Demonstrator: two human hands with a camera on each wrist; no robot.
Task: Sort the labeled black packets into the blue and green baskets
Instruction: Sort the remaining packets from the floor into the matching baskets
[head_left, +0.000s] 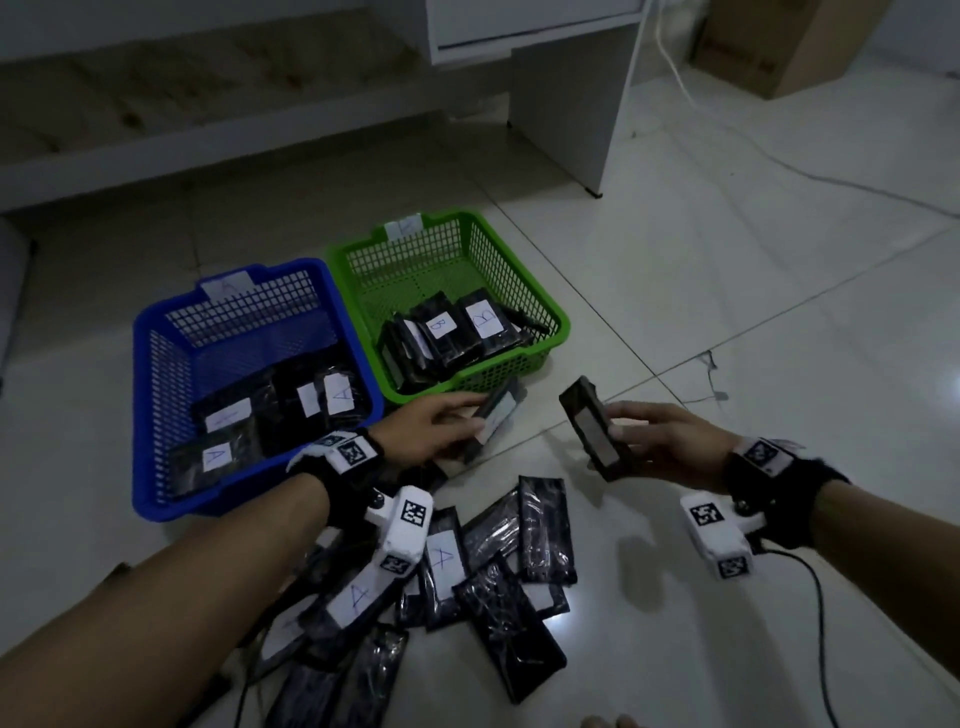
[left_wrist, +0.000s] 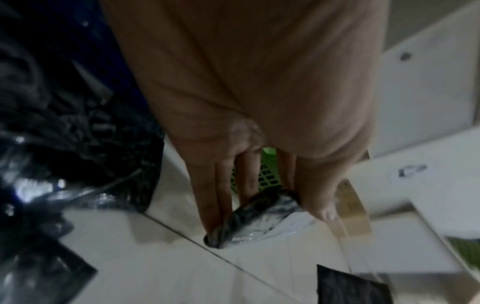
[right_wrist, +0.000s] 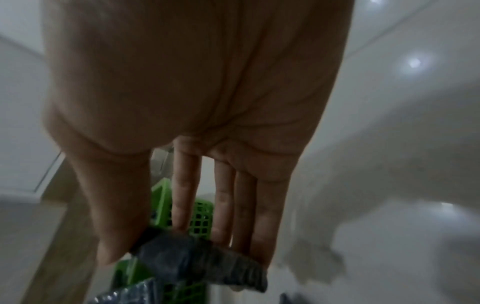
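My left hand (head_left: 457, 421) holds a black packet (head_left: 496, 415) between thumb and fingers just in front of the green basket (head_left: 556, 312); the same packet (left_wrist: 257, 218) shows in the left wrist view. A second black packet (head_left: 595, 428) is gripped by my right hand (head_left: 631, 431), tilted above the floor, also seen as the packet (right_wrist: 202, 261) in the right wrist view. The blue basket (head_left: 143, 364) at left contains packets labeled A. Inside the green basket lie packets labeled B. A pile of black packets (head_left: 498, 561) is spread on the floor near me.
A white cabinet leg (head_left: 597, 130) stands behind the green basket. A white cable (head_left: 779, 161) runs across the tiled floor at right, near a cardboard box (head_left: 779, 47). Wrist camera cables trail by the pile.
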